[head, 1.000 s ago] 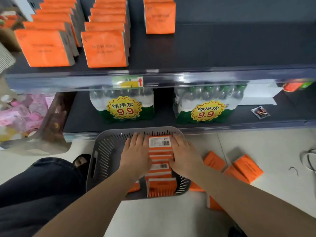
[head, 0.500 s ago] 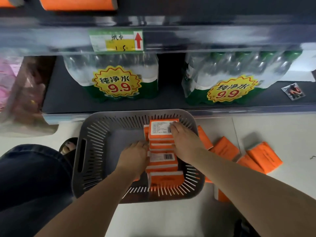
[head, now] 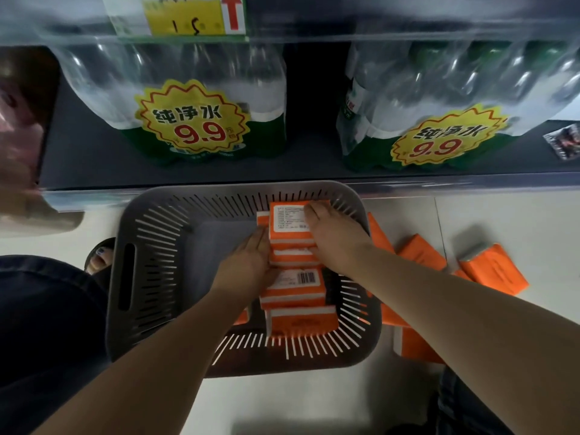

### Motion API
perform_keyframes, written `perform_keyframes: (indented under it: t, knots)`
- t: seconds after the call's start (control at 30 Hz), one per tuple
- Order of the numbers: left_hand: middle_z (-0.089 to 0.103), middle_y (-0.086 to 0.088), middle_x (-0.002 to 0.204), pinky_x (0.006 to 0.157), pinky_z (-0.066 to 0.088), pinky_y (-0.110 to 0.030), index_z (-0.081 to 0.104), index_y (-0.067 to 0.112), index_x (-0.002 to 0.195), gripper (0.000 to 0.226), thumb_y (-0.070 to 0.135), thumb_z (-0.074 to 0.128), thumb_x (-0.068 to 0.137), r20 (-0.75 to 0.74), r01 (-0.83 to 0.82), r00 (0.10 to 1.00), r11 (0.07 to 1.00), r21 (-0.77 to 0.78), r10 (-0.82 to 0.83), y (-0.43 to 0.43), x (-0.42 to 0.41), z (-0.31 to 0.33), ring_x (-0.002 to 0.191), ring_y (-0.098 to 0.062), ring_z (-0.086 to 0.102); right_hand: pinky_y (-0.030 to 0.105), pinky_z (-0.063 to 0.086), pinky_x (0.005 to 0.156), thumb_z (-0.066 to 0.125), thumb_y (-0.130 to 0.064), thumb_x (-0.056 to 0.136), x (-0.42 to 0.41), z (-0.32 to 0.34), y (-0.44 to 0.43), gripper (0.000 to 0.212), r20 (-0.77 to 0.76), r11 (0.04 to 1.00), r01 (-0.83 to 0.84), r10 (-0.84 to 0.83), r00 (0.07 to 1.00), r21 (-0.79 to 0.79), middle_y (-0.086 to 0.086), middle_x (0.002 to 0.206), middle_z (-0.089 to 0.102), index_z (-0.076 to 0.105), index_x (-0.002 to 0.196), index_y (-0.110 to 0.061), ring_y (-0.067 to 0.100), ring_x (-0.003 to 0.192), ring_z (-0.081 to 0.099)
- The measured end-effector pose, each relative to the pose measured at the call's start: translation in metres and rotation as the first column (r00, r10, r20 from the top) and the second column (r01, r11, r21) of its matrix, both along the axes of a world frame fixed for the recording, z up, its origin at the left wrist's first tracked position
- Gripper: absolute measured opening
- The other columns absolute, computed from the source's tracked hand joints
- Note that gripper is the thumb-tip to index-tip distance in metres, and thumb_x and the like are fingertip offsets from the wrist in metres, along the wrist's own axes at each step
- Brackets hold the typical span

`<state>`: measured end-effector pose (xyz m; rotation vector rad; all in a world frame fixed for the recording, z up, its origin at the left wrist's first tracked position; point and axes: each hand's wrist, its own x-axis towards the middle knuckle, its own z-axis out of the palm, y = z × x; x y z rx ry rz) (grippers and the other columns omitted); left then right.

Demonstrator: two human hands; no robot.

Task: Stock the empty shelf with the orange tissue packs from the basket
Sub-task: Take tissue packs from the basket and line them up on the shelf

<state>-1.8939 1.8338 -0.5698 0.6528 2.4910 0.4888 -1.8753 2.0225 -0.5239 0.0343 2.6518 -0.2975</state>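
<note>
A grey slotted basket (head: pixel 150 246) sits on the floor below the shelf edge. Inside it stands a row of orange tissue packs (head: pixel 292 240) with white labels and barcodes. My left hand (head: pixel 248 265) presses against the left side of the row. My right hand (head: pixel 332 240) presses against its right side, fingers over the far pack. Both hands clamp several packs between them. The shelf with the stocked packs is out of view above.
Two shrink-wrapped packs of water bottles (head: pixel 201 105) with yellow 9.9 price stickers stand on the bottom shelf. More orange packs (head: pixel 492 268) lie on the floor right of the basket. My foot in a sandal (head: pixel 100 255) is left of the basket.
The camera has tilted down and come closer, so the upper shelf has left the view. My hands have slid further down the sides of the row of packs.
</note>
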Motion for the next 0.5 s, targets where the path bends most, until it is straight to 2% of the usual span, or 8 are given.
perform_keyframes:
  t: [0.2,0.33,0.5]
  knots:
    - [0.033,0.003,0.153,0.108,0.040,-0.040,0.013,0.027,0.152,0.091,0.040,0.069,0.081,0.035,0.000,0.999,1.000,0.017,-0.001,0.002,-0.007,-0.008,0.136,-0.017,0.039,0.036,0.040,0.103,0.062,-0.021,0.085,-0.008,0.005,0.001,0.072,0.027,1.000,0.006,-0.005,1.000,-0.013,0.010,0.146,0.036,0.025,0.146,-0.010,0.025,0.129,0.043]
    - [0.032,0.003,0.154,0.108,0.041,-0.041,0.016,0.027,0.151,0.087,0.043,0.067,0.082,-0.045,0.045,0.998,0.999,-0.004,-0.045,-0.001,-0.005,-0.010,0.137,-0.017,0.038,0.038,0.047,0.098,0.063,-0.026,0.086,-0.014,0.013,0.003,0.060,0.041,1.000,0.000,0.000,0.999,-0.003,0.009,0.134,0.049,0.038,0.139,-0.012,0.024,0.117,0.053]
    - [0.039,-0.005,0.151,0.106,0.039,-0.039,0.026,0.020,0.149,0.077,0.040,0.065,0.086,-0.202,0.192,0.959,0.980,-0.060,-0.200,0.000,-0.002,-0.009,0.135,-0.024,0.042,0.035,0.049,0.090,0.063,-0.027,0.087,-0.018,0.023,0.005,0.049,0.014,1.000,0.010,-0.010,1.000,-0.009,0.009,0.124,0.056,0.048,0.131,-0.012,0.023,0.106,0.059]
